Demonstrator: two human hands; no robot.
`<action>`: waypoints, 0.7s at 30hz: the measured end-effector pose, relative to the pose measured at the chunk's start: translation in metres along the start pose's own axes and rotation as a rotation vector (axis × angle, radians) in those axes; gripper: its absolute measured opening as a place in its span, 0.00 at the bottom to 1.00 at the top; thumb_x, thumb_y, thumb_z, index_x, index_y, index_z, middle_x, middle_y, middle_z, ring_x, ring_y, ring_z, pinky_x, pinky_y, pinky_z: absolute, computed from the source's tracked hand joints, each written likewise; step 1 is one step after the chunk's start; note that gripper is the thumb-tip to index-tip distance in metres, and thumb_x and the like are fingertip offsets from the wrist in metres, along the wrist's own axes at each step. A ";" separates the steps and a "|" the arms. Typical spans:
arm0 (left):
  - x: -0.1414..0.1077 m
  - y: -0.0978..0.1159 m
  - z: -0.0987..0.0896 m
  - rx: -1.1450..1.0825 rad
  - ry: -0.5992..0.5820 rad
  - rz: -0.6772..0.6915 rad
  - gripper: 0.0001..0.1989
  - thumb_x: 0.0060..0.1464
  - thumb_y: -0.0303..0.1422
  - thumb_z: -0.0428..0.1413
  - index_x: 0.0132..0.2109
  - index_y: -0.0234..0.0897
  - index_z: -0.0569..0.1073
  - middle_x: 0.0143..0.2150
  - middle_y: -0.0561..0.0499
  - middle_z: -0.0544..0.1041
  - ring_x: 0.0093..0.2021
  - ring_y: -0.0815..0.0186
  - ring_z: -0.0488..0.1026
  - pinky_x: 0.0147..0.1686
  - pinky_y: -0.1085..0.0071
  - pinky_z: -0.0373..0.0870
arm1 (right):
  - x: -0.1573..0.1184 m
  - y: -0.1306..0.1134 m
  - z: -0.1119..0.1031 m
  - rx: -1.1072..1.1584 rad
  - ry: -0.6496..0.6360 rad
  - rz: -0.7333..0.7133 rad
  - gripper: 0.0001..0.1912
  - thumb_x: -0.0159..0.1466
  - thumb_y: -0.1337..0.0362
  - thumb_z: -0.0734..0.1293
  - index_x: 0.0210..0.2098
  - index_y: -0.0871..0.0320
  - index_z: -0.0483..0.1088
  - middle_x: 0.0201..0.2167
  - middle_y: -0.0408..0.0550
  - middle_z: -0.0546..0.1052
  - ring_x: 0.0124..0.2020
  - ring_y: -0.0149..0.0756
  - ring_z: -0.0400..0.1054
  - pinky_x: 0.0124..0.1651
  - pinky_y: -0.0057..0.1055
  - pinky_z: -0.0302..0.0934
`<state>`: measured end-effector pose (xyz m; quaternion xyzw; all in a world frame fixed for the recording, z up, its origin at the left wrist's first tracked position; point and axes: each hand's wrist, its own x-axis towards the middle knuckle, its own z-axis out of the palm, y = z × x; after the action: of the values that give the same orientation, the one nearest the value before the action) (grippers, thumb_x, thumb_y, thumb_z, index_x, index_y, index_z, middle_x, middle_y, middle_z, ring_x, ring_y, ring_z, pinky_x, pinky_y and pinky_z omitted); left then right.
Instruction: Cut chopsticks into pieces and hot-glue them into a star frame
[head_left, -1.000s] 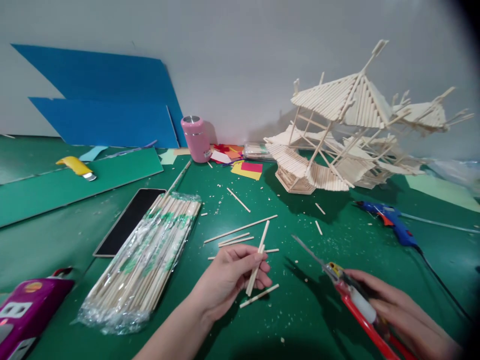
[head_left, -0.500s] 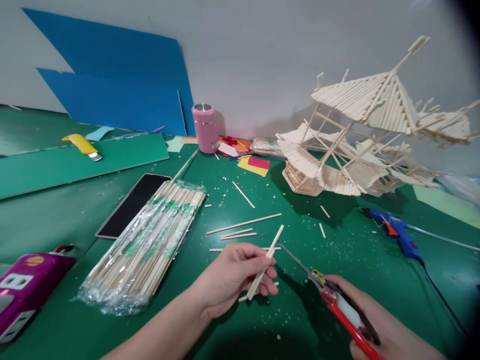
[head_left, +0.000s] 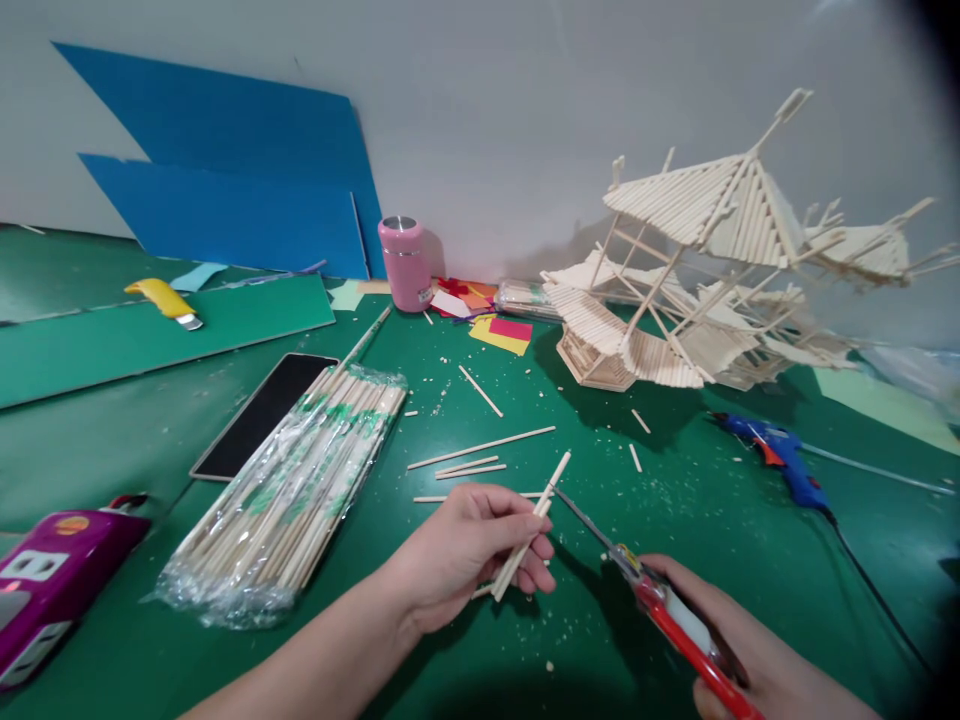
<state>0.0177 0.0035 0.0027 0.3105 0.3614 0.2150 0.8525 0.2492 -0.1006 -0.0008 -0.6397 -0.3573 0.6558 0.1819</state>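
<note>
2 thin, pale wooden sticks (head_left: 514, 567) are pinched in the left hand (head_left: 476, 535) above the green tabletop (head_left: 435, 670); red-handled metal cutters (head_left: 681, 632) are gripped by the right hand (head_left: 757, 648), tip near the sticks.

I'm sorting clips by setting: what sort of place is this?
Probably a craft workspace: a stick-built model stands on the green table, with a blue glue gun and a plastic-wrapped bundle of sticks.
</note>
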 end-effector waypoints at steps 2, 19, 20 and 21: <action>0.000 -0.001 0.001 -0.009 -0.018 -0.014 0.09 0.45 0.33 0.58 0.29 0.27 0.72 0.24 0.48 0.74 0.22 0.71 0.73 0.21 0.79 0.66 | 0.000 0.002 -0.001 0.016 -0.025 -0.002 0.38 0.47 0.57 0.68 0.56 0.52 0.52 0.24 0.39 0.63 0.15 0.18 0.50 0.17 0.21 0.42; 0.003 0.000 0.010 0.003 -0.118 -0.155 0.07 0.46 0.30 0.56 0.27 0.27 0.73 0.21 0.49 0.74 0.20 0.71 0.73 0.19 0.81 0.66 | -0.003 0.007 -0.020 -0.012 -0.158 0.093 0.39 0.47 0.53 0.67 0.57 0.50 0.54 0.33 0.50 0.72 0.22 0.29 0.62 0.18 0.21 0.52; 0.004 0.000 0.010 0.008 -0.120 -0.156 0.07 0.46 0.30 0.56 0.27 0.27 0.73 0.21 0.49 0.74 0.20 0.71 0.73 0.19 0.80 0.66 | -0.003 0.009 -0.020 -0.015 -0.149 0.083 0.39 0.47 0.52 0.67 0.57 0.50 0.54 0.33 0.50 0.72 0.24 0.31 0.63 0.18 0.21 0.52; 0.004 0.000 0.010 0.012 -0.120 -0.155 0.07 0.46 0.30 0.56 0.27 0.27 0.73 0.21 0.49 0.74 0.20 0.71 0.73 0.19 0.80 0.66 | -0.003 0.010 -0.021 -0.018 -0.140 0.071 0.39 0.47 0.52 0.67 0.57 0.50 0.54 0.33 0.51 0.72 0.26 0.33 0.64 0.18 0.20 0.51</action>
<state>0.0279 0.0024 0.0065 0.2989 0.3339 0.1273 0.8849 0.2718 -0.1046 -0.0043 -0.6063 -0.3522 0.7015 0.1274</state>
